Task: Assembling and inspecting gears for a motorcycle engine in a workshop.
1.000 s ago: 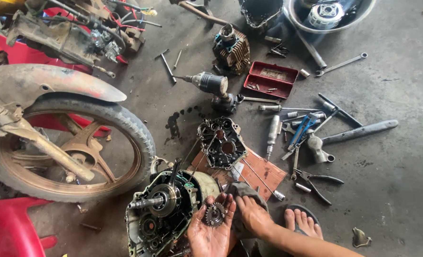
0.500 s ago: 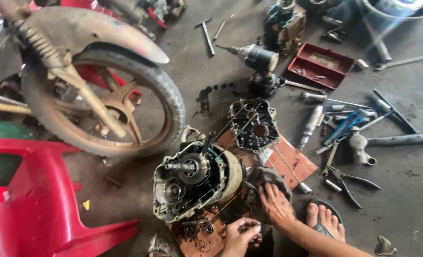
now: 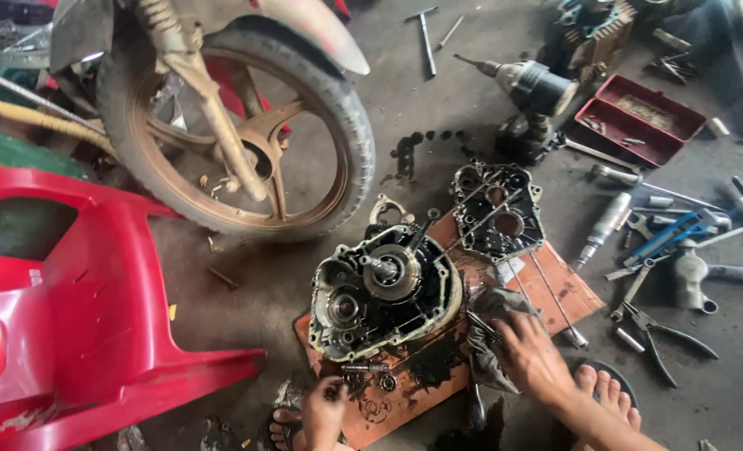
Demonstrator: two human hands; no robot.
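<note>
While the engine crankcase (image 3: 384,292) sat open on a wooden board (image 3: 547,284) on the floor, the left hand (image 3: 323,413) pinched a small gear beside it and the right hand (image 3: 532,357) pressed flat on a rag (image 3: 492,305), steadying it.

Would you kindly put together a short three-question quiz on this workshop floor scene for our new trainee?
1. True or false: the right hand rests on a grey rag beside the engine crankcase.
2. Which lies nearest the left hand? A) the red tray B) small gears on the wooden board C) the pliers
3. Fill in: the separate crankcase cover lies on the far side of the crankcase, and to its right lies a grey ____.

Key: 1 true; 2 B; 3 hammer.
</note>
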